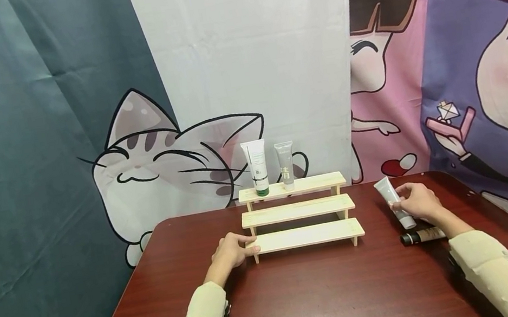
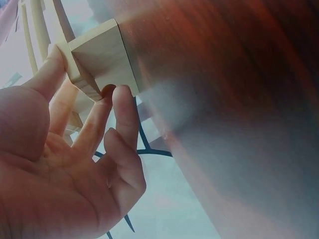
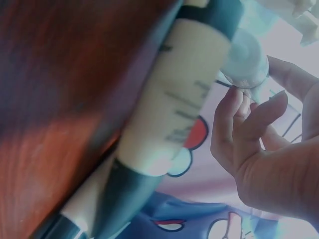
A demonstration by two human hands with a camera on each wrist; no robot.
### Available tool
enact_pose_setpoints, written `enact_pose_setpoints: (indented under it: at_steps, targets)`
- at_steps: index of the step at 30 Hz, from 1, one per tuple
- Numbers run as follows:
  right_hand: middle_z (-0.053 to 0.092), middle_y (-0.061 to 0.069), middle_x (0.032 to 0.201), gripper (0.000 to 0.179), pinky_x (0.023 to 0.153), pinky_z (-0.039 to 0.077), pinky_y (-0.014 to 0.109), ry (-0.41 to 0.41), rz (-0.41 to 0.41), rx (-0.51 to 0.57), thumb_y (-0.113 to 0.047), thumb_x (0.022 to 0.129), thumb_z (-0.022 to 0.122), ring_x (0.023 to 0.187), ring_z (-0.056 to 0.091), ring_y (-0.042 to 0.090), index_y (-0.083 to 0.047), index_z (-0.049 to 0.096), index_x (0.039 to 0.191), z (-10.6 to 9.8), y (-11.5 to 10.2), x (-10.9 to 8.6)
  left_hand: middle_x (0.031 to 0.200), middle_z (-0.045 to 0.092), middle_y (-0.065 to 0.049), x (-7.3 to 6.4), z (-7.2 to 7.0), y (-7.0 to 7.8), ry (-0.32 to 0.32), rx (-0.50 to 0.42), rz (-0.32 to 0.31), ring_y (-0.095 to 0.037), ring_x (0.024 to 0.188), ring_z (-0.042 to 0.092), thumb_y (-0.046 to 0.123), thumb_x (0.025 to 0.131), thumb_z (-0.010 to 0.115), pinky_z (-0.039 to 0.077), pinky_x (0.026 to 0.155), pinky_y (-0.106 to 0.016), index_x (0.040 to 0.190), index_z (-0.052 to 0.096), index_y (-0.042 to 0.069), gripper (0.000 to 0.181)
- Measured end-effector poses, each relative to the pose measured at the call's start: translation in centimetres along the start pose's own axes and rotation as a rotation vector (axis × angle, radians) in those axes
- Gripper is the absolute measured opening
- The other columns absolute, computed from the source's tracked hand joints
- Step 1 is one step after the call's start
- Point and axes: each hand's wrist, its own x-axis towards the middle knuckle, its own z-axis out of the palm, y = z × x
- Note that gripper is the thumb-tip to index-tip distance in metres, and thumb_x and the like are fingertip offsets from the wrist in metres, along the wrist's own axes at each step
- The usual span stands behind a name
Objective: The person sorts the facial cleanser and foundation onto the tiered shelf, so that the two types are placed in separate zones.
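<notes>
My left hand point(image 1: 230, 250) grips the left end of the lowest board of a three-step wooden display stand point(image 1: 310, 235). In the left wrist view, the thumb lies against the board point(image 2: 82, 74) and fingers reach beneath it. On the top step, a white squeeze tube with a green cap point(image 1: 258, 169) and a grey translucent tube point(image 1: 287, 165) stand upright on their caps. Right of the stand, my right hand point(image 1: 419, 201) pinches a pale squeeze tube point(image 1: 390, 195), tilted with its cap end down. In the right wrist view this tube point(image 3: 246, 59) shows between thumb and fingers.
A beige tube with a black cap point(image 1: 425, 235) lies on the brown table point(image 1: 313, 292) below my right hand. The right wrist view shows another dark-capped tube point(image 3: 89, 199) beside the beige one point(image 3: 174, 94). A printed curtain point(image 1: 247, 44) hangs behind the table.
</notes>
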Motion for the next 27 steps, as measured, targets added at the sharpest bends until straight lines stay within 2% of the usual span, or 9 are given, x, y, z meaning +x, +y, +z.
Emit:
enact_pose_setpoints:
  at_steps: [11, 18, 27]
  targets:
    - [0.070, 0.026, 0.096, 0.050, 0.060, 0.050, 0.031, 0.043, -0.102, 0.154, -0.013, 0.081, 0.080, 0.075, 0.065, 0.021, 0.010, 0.059, 0.121, 0.2, -3.3, -0.4, 0.129, 0.064, -0.012, -0.1, -0.1, 0.1, 0.000, -0.007, -0.005, -0.033, 0.110, 0.061, 0.045, 0.075, 0.083, 0.047, 0.076, -0.050, 0.110, 0.077, 0.039, 0.036]
    - [0.067, 0.030, 0.104, 0.051, 0.062, 0.053, 0.030, 0.047, -0.112, 0.232, -0.012, 0.084, 0.077, 0.085, 0.066, 0.029, 0.008, 0.056, 0.125, 0.1, -5.0, -0.7, 0.130, 0.064, -0.011, -0.2, 0.0, 0.0, -0.005, -0.010, 0.000, -0.033, 0.109, 0.061, 0.045, 0.075, 0.083, 0.047, 0.078, -0.051, 0.110, 0.077, 0.038, 0.036]
    - [0.066, 0.030, 0.109, 0.054, 0.064, 0.052, 0.027, 0.101, -0.137, 0.272, -0.014, 0.083, 0.080, 0.094, 0.066, 0.034, 0.006, 0.055, 0.127, 0.3, -7.2, -0.7, 0.129, 0.064, -0.012, -0.1, 0.0, 0.1, -0.008, -0.012, 0.007, -0.033, 0.109, 0.061, 0.046, 0.075, 0.083, 0.047, 0.076, -0.051, 0.110, 0.077, 0.038, 0.036]
